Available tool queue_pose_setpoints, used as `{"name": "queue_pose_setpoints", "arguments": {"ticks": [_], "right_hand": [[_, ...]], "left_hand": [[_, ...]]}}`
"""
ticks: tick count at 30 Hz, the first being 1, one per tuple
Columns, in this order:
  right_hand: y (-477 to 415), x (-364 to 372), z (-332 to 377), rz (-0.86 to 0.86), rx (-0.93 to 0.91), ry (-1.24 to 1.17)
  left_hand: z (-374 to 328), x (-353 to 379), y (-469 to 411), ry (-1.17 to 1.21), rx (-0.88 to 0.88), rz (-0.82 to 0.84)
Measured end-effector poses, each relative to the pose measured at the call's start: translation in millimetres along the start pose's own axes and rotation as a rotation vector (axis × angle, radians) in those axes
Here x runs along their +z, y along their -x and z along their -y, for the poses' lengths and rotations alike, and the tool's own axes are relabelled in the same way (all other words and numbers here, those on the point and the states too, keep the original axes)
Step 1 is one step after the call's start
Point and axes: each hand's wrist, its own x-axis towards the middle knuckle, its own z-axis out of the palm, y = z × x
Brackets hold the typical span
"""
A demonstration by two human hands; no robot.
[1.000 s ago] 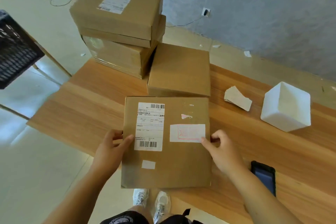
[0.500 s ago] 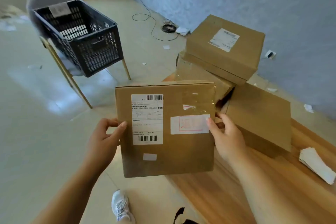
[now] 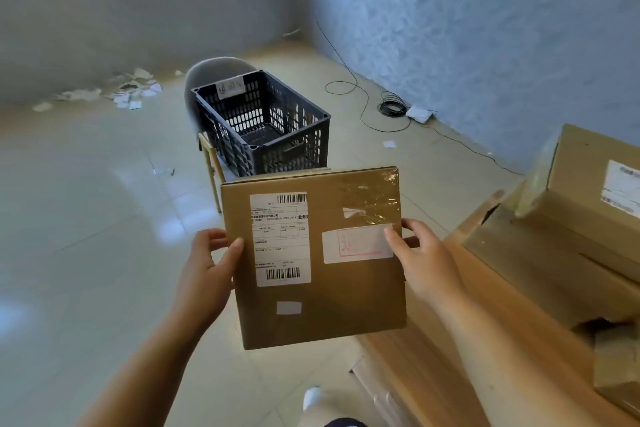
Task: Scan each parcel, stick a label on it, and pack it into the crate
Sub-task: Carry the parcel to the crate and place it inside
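Both hands hold a flat cardboard parcel [image 3: 313,256] up in the air, its labelled face turned toward the camera. The left hand [image 3: 204,279] grips the left edge, thumb on the front and fingers [image 3: 211,239] curled behind it. The right hand [image 3: 427,265] grips the right edge the same way, its thumb lying on the end of a white label [image 3: 356,243] with a red frame. A larger shipping label [image 3: 281,238] with barcodes sits on the left half of the face, and a small white sticker [image 3: 289,307] below it.

A second ago the parcel lay partly over the near edge of the counter [image 3: 433,367]; half a second ago it was already lifted and swung to the left. Now the view has turned further left, so the counter and the stack of boxes [image 3: 568,218] have slid to the right edge of the picture, and the parcel hangs over the floor [image 3: 86,218], just left of the counter.

The black crate [image 3: 266,123], which was off at the upper left half a second ago, now stands straight ahead beyond the parcel's top edge, resting on a chair [image 3: 211,74]. It looks empty, and a paper tag [image 3: 230,88] hangs on its far wall. Paper scraps [image 3: 128,94] lie scattered on the floor by the far wall.
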Motion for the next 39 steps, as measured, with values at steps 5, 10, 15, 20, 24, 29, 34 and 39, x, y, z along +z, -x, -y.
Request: {"name": "queue_pose_setpoints", "arguments": {"ticks": [5, 10, 15, 20, 24, 29, 34, 39], "right_hand": [[-78.1, 42.3, 35.4, 0.006, 0.025, -0.023], [-175.5, 85.7, 80.0, 0.021, 0.019, -0.018], [-272.6, 110.4, 133.9, 0.061, 0.006, -0.095], [-354.0, 134.7, 185.1, 0.053, -0.021, -0.13], [-412.9, 158.8, 215.9, 0.004, -0.024, -0.107], [-486.1, 188.5, 244.7, 0.023, -0.036, -0.189], [-557.7, 217.9, 254.1, -0.001, 0.029, -0.185], [-620.9, 244.4, 234.4, 0.067, 0.071, -0.111]], "left_hand": [[-0.1, -16.9, -80.5, 0.026, -0.009, 0.03], [-11.8, -32.1, -180.2, 0.049, 0.007, 0.006], [-40.4, -44.5, -273.8, 0.004, 0.008, -0.044], [-66.8, -54.2, -346.8, 0.05, 0.045, -0.065], [-77.5, -58.5, -407.7, 0.117, 0.05, -0.092], [-77.4, -56.6, -495.7, 0.208, -0.001, -0.083], [-60.3, -43.9, -576.7, 0.271, -0.109, -0.009], [-38.9, -23.0, -631.4, 0.153, -0.166, 0.024]]}}
